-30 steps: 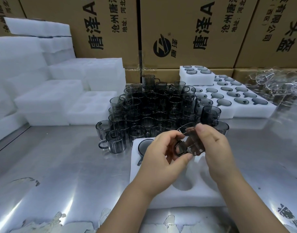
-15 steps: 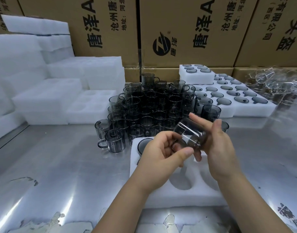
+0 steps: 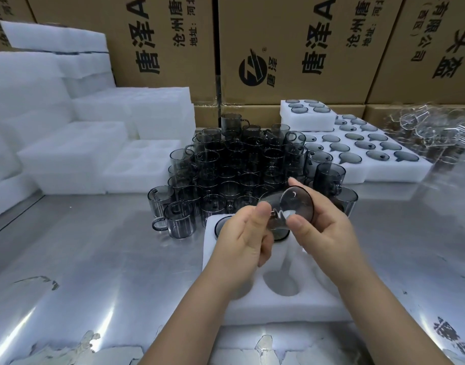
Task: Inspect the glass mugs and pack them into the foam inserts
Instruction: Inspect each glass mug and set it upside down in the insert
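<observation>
Item: one smoked-grey glass mug (image 3: pixel 292 206), held in the air between both hands above the near foam insert (image 3: pixel 252 309); it is tilted, one round end turned toward the camera, and which end cannot be told. Left hand (image 3: pixel 245 238): fingers curled, thumb and forefinger pinching the mug's left side. Right hand (image 3: pixel 323 233): thumb in front and fingers behind, gripping the mug's right side. Near foam insert: white, lying flat on the metal table (image 3: pixel 94 259), under both forearms; one seated mug (image 3: pixel 222 226) shows in its far-left pocket, and one empty pocket (image 3: pixel 281 283) shows between the wrists. Stock: a dense cluster of loose grey mugs (image 3: pixel 239 167), upright and touching one another, just beyond the insert. Packed goods: a wide filled foam tray (image 3: pixel 371 177) to the right of the cluster, with grey mugs sunk in its pockets, and a smaller filled insert (image 3: pixel 307 122) stacked on its far-left corner. Unused stock: stacks of empty white foam inserts (image 3: pixel 81 148) at the left. Far right: a pile of clear glass mugs (image 3: pixel 431 127), blurred. Rear: a wall of printed cardboard cartons (image 3: pixel 292 48).
</observation>
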